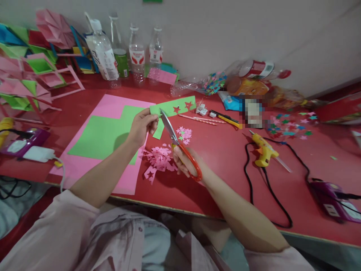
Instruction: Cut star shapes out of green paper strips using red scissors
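Note:
My left hand [143,126] pinches the left end of a green paper strip [168,109], which has star-shaped holes showing red table through them. In my right hand [182,162] is a pair of scissors [191,160] with orange-red handles. Their blades point up and left and meet the strip close to my left fingers. Below the blades lie small cut-out pink stars [184,134] with a few green ones. Nearer to me is a heap of pink paper scraps [159,158]. Under my left forearm rest a green paper sheet [97,137] and a larger pink sheet [124,184].
A yellow glue gun [263,150] with a looping black cord lies at the right, beside a purple power strip [331,199]. Plastic bottles [137,56] line the wall. Folded paper crafts [36,71] crowd the left. A yellow cutter [232,121] and scattered stars [290,126] lie farther back.

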`<state>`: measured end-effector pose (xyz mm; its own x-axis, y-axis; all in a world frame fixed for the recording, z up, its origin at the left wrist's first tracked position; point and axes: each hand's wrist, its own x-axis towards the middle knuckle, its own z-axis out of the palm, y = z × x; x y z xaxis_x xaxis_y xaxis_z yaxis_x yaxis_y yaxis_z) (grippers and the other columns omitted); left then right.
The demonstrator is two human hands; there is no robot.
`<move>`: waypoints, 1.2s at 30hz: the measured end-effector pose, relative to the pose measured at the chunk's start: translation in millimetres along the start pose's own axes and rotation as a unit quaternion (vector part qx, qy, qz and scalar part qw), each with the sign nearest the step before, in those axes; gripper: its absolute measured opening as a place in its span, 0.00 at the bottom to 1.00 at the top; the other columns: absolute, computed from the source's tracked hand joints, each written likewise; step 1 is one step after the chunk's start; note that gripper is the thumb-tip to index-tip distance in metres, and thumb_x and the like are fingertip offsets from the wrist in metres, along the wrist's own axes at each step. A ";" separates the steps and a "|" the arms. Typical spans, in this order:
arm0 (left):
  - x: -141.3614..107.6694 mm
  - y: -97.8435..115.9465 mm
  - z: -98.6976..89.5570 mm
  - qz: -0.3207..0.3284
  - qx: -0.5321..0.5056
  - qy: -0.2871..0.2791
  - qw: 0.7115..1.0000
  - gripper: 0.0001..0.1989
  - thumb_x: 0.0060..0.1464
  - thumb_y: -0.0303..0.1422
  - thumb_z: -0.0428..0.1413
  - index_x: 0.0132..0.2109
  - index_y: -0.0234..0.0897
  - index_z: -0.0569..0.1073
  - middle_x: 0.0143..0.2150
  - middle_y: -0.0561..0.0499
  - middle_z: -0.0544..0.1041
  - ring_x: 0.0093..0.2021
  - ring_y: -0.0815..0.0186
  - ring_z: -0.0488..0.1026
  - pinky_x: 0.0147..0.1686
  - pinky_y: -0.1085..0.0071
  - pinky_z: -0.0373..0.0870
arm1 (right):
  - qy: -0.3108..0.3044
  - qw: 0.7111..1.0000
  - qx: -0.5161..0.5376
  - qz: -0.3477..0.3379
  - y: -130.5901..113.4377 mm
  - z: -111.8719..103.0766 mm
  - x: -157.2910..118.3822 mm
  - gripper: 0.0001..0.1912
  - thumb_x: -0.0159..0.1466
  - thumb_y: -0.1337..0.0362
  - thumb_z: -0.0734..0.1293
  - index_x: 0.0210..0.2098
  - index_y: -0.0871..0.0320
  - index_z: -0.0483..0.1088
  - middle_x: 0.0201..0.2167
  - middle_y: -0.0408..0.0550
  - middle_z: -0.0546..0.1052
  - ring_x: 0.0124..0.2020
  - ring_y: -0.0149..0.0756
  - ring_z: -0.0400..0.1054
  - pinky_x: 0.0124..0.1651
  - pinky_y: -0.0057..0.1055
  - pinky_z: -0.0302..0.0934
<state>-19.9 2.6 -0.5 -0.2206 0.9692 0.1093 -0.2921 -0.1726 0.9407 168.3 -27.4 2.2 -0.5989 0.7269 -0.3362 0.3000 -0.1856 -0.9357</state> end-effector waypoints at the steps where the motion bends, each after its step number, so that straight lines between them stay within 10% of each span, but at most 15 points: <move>1: 0.5 0.1 -0.7 0.002 -0.001 0.006 1.000 0.07 0.47 0.29 0.53 0.24 0.37 0.63 0.15 0.59 0.64 0.13 0.79 0.57 0.13 0.80 0.51 | -0.005 1.000 0.004 0.000 0.7 -0.6 0.3 0.30 0.54 0.33 0.58 0.20 0.55 0.54 0.06 0.30 0.54 0.06 0.22 0.49 0.17 0.26 0.62; 36: 3.1 11.8 -6.7 0.017 0.041 0.003 0.999 0.07 0.48 0.29 0.53 0.24 0.37 0.65 0.13 0.61 0.61 0.12 0.80 0.52 0.12 0.80 0.46 | -0.004 0.998 -0.057 0.008 8.2 -12.1 5.9 0.29 0.57 0.36 0.59 0.21 0.56 0.58 0.06 0.32 0.57 0.06 0.22 0.52 0.16 0.25 0.59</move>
<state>-30.3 2.4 8.9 -0.2353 0.9618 0.1396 -0.2079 -0.1902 0.9595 176.2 -16.6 -6.1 -0.6000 0.7186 -0.3515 0.3913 -0.1196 -0.9124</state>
